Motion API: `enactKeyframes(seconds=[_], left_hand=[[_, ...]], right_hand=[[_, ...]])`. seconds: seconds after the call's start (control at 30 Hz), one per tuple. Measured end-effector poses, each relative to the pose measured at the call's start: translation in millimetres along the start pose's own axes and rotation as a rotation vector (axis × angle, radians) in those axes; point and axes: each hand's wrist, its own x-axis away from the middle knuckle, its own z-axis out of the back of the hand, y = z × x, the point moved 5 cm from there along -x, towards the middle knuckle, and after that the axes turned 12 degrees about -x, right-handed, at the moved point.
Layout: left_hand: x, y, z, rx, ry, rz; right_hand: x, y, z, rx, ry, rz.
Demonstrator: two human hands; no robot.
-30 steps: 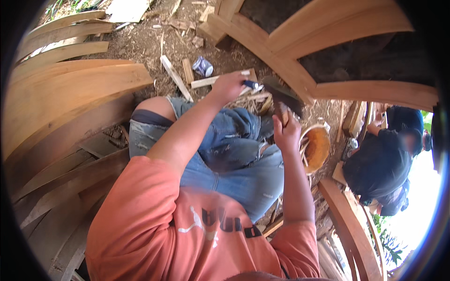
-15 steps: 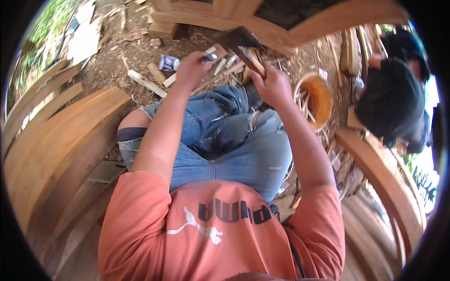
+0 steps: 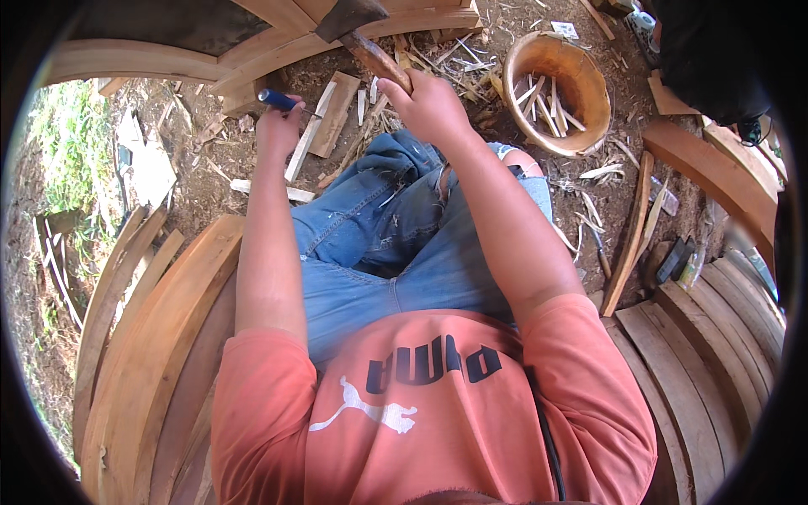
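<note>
My left hand (image 3: 279,130) is closed around a blue-handled tool (image 3: 276,99). A thin metal shaft seems to stick out past the fingers, but its tip is too small to make out. In my right hand (image 3: 433,108) is the wooden handle of a hatchet (image 3: 377,57), its dark metal head raised up and to the left, near the wooden frame (image 3: 412,23). Between the hands, on the ground, lie a pale wood strip (image 3: 310,135) and a flat board piece (image 3: 335,114). My crossed legs in torn jeans (image 3: 370,206) are just below.
A round yellowish bucket (image 3: 599,126) with wood slivers stands right of my right hand. Curved planks (image 3: 181,295) lean at my left, and more boards (image 3: 673,362) lie at my right. A person in dark clothing (image 3: 703,59) is at the upper right.
The view has swung, so the bucket and frame appear farther left. My hands are farther apart, the left hand lower and to the left. Both tools are still held.
</note>
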Motion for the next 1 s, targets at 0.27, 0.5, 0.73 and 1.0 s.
enactKeyframes(seconds=[0.27, 0.5, 0.73, 1.0], left_hand=[[-28, -22, -8, 0.408, -0.127, 0.232], [-42, -41, -10, 0.548, -0.114, 0.313], [-28, -30, -6, 0.441, -0.084, 0.249], [58, 52, -21, -0.016, 0.135, -0.161]], right_hand=[[-15, 13, -1, -0.027, 0.01, 0.059], [-17, 8, -13, 0.156, -0.176, 0.076], [-18, 7, -21, 0.217, -0.202, 0.153], [9, -32, 16, 0.241, -0.157, 0.29]])
